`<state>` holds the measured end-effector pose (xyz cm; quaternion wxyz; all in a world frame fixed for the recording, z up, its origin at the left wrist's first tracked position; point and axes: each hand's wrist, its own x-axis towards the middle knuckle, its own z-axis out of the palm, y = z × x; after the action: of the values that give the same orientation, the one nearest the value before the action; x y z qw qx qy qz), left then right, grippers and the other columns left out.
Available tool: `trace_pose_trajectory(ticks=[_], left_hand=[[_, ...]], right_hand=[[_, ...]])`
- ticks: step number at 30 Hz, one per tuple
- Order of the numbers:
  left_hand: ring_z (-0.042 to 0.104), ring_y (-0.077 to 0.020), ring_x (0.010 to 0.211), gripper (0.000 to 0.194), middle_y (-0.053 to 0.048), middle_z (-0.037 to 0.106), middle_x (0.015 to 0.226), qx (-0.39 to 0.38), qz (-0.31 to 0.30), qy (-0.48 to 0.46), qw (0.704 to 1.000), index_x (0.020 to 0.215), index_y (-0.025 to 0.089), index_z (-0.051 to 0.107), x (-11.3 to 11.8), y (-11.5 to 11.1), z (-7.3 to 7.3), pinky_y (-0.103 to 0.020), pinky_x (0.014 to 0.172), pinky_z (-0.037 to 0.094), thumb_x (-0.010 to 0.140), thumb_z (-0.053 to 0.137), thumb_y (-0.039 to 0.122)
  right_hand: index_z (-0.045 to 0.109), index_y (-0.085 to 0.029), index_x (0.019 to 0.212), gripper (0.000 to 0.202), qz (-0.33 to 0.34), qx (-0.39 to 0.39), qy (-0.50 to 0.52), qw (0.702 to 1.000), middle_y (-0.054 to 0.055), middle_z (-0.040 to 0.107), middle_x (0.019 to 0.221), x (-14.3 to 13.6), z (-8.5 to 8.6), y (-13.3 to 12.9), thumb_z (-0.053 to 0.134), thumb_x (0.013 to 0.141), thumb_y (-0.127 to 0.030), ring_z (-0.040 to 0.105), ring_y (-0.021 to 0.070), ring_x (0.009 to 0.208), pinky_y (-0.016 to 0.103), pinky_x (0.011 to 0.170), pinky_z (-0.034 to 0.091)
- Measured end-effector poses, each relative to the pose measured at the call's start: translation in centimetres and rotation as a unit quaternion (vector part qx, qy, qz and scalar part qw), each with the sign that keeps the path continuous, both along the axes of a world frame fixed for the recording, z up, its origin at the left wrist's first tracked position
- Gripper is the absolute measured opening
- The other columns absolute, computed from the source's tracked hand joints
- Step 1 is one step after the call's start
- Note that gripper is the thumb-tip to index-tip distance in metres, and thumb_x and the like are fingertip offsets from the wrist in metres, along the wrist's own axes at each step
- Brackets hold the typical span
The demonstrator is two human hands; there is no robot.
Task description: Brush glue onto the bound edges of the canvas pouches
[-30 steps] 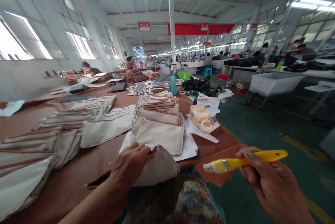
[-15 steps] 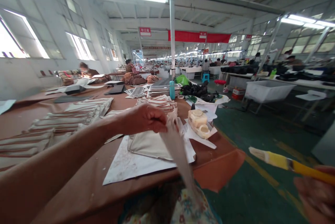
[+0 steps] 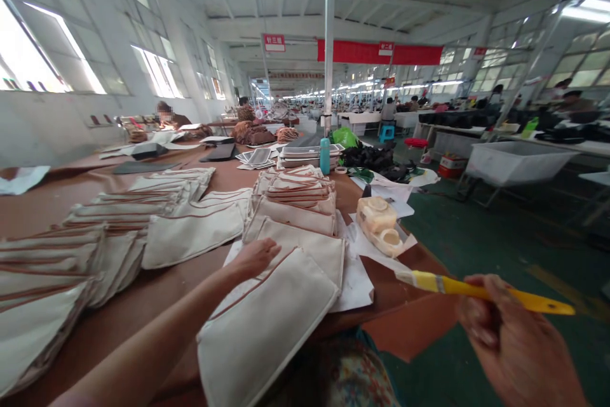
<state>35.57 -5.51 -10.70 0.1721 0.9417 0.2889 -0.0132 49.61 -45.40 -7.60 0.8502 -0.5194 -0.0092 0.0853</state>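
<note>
My left hand [image 3: 255, 258] is at the brown-trimmed edge of a cream fabric panel [image 3: 274, 324] and looks closed on it, though the thumb is hidden. That panel tilts down over the table's front edge. Beneath it lies another cream panel [image 3: 309, 245], on a white sheet [image 3: 359, 289]. My right hand [image 3: 512, 331] grips a paintbrush [image 3: 481, 291] with a yellow handle, its pale bristles pointing left. The bristle end is just in front of a stained plastic container [image 3: 379, 213] with a round opening.
Stacks of cream panels [image 3: 119, 210] cover the left of the brown table [image 3: 176, 305]. A teal bottle [image 3: 325, 156] stands beside trays [image 3: 305, 156] farther back. Black material [image 3: 376, 156] lies right of them. A white bin [image 3: 517, 162] stands across the aisle. A person [image 3: 169, 118] sits at the far left.
My left hand has moved down and left, and the panel, earlier seen nearly edge-on, now shows its broad face. My right hand has brought the brush left, close to the container.
</note>
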Motion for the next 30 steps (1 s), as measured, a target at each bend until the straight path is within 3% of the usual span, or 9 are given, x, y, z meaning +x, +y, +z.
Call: trace_pose_trajectory(ticks=[2,5,8,11,16,21,27,30], left_hand=[[0.064,-0.0190,0.078,0.040,-0.006,0.068,0.080,-0.028,0.033,0.018,0.999,0.083,0.016,0.067,2.2,-0.8,-2.4,-0.029,0.074,0.047,0.100,0.042,0.042],[0.064,-0.0176,0.083,0.037,-0.005,0.068,0.092,-0.055,0.087,0.030,0.994,0.096,0.014,0.066,4.1,-1.4,-5.1,-0.035,0.080,0.051,0.098,0.051,0.048],[0.065,-0.0192,0.087,0.036,-0.007,0.069,0.095,-0.077,0.119,0.016,0.990,0.096,0.014,0.066,4.6,-1.4,-6.4,-0.034,0.080,0.050,0.094,0.057,0.049],[0.064,-0.0205,0.083,0.027,-0.006,0.071,0.086,-0.109,0.120,-0.014,0.987,0.086,0.016,0.067,4.6,-1.5,-6.7,-0.026,0.067,0.042,0.085,0.065,0.043],[0.058,-0.0167,0.072,0.022,-0.001,0.066,0.075,-0.185,0.092,-0.069,0.976,0.084,0.015,0.068,3.7,-3.1,-6.3,-0.023,0.057,0.034,0.074,0.069,0.035],[0.058,-0.0146,0.070,0.030,0.000,0.069,0.081,-0.301,0.026,-0.109,0.947,0.098,0.015,0.073,1.9,-6.2,-4.7,-0.021,0.060,0.038,0.075,0.063,0.033],[0.055,-0.0140,0.070,0.032,-0.001,0.068,0.083,-0.466,-0.021,-0.148,0.872,0.099,0.013,0.075,0.0,-9.2,-1.9,-0.022,0.062,0.038,0.076,0.066,0.032],[0.053,-0.0142,0.074,0.031,-0.001,0.067,0.083,-0.497,-0.022,-0.160,0.852,0.098,0.013,0.076,-0.7,-10.1,-0.8,-0.022,0.064,0.037,0.072,0.071,0.029]], right_hand=[[0.066,-0.019,0.087,0.039,0.023,-0.012,-0.003,1.000,-0.003,0.045,0.059,-0.5,-0.3,1.1,0.085,0.072,-0.050,0.035,0.0089,0.050,0.014,0.039,0.035],[0.067,-0.018,0.088,0.042,0.035,-0.027,-0.008,0.999,-0.004,0.045,0.056,-1.0,-1.0,2.3,0.085,0.071,-0.052,0.036,0.0083,0.047,0.014,0.037,0.034],[0.066,-0.018,0.086,0.043,0.059,-0.023,-0.003,0.998,-0.005,0.043,0.053,-0.9,-1.8,3.5,0.087,0.069,-0.051,0.035,0.0072,0.044,0.013,0.036,0.032],[0.065,-0.018,0.090,0.042,0.102,-0.009,-0.008,0.995,-0.006,0.044,0.055,-0.3,-2.6,5.1,0.088,0.071,-0.047,0.035,0.0066,0.046,0.012,0.038,0.031],[0.064,-0.018,0.096,0.037,0.156,0.012,-0.065,0.986,-0.006,0.046,0.057,0.6,-2.9,8.5,0.086,0.077,-0.041,0.035,0.0051,0.044,0.012,0.038,0.028],[0.062,-0.017,0.088,0.039,0.167,-0.018,-0.079,0.983,-0.007,0.043,0.052,0.5,-2.9,10.7,0.084,0.078,-0.048,0.032,0.0052,0.041,0.014,0.037,0.024],[0.060,-0.017,0.083,0.038,0.201,-0.063,-0.111,0.971,-0.007,0.040,0.050,-0.4,-3.6,11.5,0.078,0.083,-0.050,0.033,0.0075,0.044,0.018,0.041,0.027],[0.061,-0.017,0.087,0.038,0.213,-0.102,-0.146,0.961,-0.007,0.042,0.050,-0.8,-3.8,11.9,0.073,0.088,-0.052,0.035,0.0091,0.044,0.020,0.041,0.028]])
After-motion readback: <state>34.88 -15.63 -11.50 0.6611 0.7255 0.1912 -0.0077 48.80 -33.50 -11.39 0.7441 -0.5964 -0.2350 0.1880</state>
